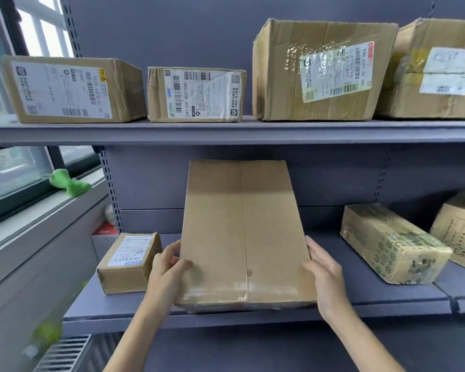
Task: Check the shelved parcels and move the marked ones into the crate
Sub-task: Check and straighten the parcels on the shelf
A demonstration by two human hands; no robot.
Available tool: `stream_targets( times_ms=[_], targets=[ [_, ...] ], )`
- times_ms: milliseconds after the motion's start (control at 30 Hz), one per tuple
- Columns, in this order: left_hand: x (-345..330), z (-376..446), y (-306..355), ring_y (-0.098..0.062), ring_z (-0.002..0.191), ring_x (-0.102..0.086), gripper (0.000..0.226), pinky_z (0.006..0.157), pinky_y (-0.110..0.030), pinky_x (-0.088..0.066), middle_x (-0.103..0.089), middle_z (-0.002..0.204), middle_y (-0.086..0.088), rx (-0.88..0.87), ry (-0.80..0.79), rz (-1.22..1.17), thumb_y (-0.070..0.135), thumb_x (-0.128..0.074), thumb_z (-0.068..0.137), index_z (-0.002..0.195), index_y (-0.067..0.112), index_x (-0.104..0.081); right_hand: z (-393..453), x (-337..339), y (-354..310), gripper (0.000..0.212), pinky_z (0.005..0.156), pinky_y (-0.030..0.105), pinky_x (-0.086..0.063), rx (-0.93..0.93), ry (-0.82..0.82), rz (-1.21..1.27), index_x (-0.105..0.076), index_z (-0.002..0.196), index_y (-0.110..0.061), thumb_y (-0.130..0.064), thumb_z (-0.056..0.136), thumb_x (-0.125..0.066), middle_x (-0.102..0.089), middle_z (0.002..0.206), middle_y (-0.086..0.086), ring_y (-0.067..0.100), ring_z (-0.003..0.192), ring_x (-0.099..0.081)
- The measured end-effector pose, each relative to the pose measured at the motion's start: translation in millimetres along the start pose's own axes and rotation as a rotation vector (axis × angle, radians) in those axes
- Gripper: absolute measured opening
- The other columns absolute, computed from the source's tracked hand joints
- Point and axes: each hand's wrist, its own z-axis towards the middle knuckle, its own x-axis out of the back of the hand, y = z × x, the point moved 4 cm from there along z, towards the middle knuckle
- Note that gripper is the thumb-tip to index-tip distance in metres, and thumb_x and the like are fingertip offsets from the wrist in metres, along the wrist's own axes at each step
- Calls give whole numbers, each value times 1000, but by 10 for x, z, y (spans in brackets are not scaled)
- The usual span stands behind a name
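Both hands hold a plain parcel on the lower shelf of a grey-blue rack beside a window.

The left hand [168, 267] and right hand [324, 275] clasp opposite sides of the large brown parcel [243, 234], thumbs curled over its taped top; its near end overhangs the front edge of the lower shelf [387, 296]. A small labelled box [128, 261] sits just left of it, a printed-tape box [392, 242] well to the right. The upper shelf [226, 131] carries four labelled cartons. A green toy [69, 181] lies on the windowsill [32, 221] at left.
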Motion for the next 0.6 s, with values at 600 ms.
stream_targets(
  times_ms=[600],
  targets=[
    [-79, 113, -187, -13, 84, -64, 27, 68, -26, -49, -69, 90, 7, -17, -20, 15, 39, -44, 74, 94, 41, -62, -17, -70, 352, 29, 83, 26, -46, -139, -102, 40, -59, 112, -32, -15, 90, -52, -70, 106, -9, 6, 99, -64]
  ],
)
